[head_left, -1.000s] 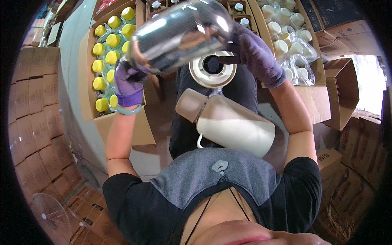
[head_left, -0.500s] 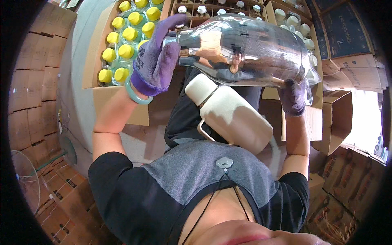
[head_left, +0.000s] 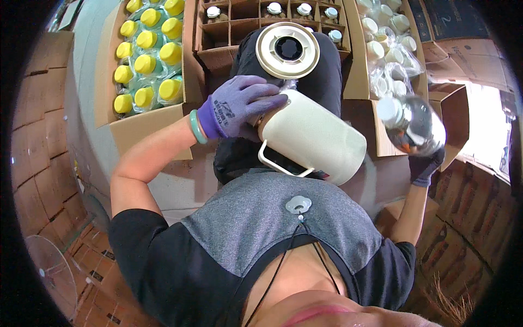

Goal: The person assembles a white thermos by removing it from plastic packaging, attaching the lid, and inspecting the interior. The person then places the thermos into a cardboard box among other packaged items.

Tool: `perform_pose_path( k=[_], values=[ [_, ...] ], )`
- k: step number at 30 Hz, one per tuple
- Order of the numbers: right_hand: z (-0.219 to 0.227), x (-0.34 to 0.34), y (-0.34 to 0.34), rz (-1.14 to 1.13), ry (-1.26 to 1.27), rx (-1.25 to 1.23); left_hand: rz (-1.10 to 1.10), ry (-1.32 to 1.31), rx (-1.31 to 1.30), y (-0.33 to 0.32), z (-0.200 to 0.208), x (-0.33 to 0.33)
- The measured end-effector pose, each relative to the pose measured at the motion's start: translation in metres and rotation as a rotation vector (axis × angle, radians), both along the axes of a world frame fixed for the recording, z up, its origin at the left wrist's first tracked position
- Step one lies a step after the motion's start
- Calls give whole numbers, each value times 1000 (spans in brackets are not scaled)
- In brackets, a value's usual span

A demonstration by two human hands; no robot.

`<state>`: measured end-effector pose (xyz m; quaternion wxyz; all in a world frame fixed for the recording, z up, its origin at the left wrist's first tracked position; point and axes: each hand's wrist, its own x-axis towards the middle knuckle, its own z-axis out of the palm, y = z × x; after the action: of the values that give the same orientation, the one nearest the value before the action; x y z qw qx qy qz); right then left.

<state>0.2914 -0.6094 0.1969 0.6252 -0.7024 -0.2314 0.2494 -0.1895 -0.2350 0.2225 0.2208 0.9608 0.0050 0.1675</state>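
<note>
A cream insulated jug (head_left: 316, 133) with a side handle lies tilted across my lap. My left hand (head_left: 242, 106), in a purple glove, has its fingers closed over the jug's top end; the thumb is largely hidden. Just beyond those fingers is a round cream lid (head_left: 289, 50) with a dark centre, over my dark trousers. Out to the right, my gloved right hand (head_left: 426, 165) grips the lower end of a shiny glass flask (head_left: 418, 128) with a pale round top. The flask leans with its top toward the jug.
At the far left, a carton (head_left: 174, 120) holds several yellow-capped bottles. A divided carton (head_left: 231, 31) with several white-topped bottles stands beyond my knees. Another carton (head_left: 357, 71) on the right holds white cups in plastic. Stacked boxes (head_left: 46, 120) line the left side.
The shiny flask was held lengthwise between both hands; my right hand now has one low at the right. My left hand moved down onto the jug. The lid has come off the jug.
</note>
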Motion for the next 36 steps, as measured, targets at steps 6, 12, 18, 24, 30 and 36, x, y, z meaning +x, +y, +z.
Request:
perform_pose_path(
  k=[6,12,18,24,30,36],
  values=[
    [15,-23,-62,-344,562,-21,102,24,-94,-18,3,-10],
    [-59,-107,-11,145,590,-155,196,89,-206,-32,3,-18],
    [-25,-183,84,631,-59,-257,420,196,-532,-41,-16,-60],
    [11,-164,126,662,125,-523,498,43,-661,-47,-33,-61],
    [13,-179,129,774,-80,-383,522,-347,-1118,-35,-54,-52],
    [-3,-178,123,642,-108,-366,594,-207,-1355,-39,-53,-46]
  ],
)
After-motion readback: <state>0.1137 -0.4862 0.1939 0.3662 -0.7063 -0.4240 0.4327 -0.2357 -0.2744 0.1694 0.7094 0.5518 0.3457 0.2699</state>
